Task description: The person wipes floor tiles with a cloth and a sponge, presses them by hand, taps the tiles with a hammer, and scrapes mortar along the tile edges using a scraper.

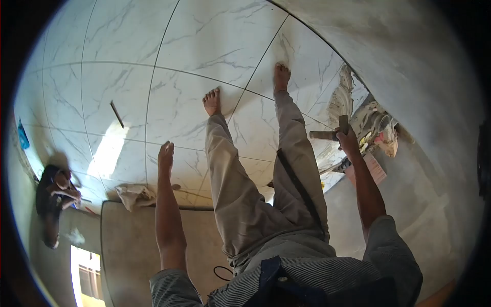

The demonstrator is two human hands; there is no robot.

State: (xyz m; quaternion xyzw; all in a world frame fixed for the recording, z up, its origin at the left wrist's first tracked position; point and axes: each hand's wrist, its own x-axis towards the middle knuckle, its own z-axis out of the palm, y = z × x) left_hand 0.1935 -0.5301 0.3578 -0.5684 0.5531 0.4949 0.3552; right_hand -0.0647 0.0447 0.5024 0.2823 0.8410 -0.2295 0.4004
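Note:
My right hand is closed round a tool with a dark, blocky shape, at the right over the tile edge. My left hand hangs at the left of my legs with its fingers stretched and nothing in them. Below and around both hands lies the white marbled tile floor. Grey wet mortar is smeared on the tiles near the wall, just beyond my right hand. My bare feet stand on the tiles between my hands.
Another person crouches at the far left. A thin stick and a pale cloth bag lie on the floor at the left. Crumpled bags and a reddish box are at the right, beside the curved grey wall.

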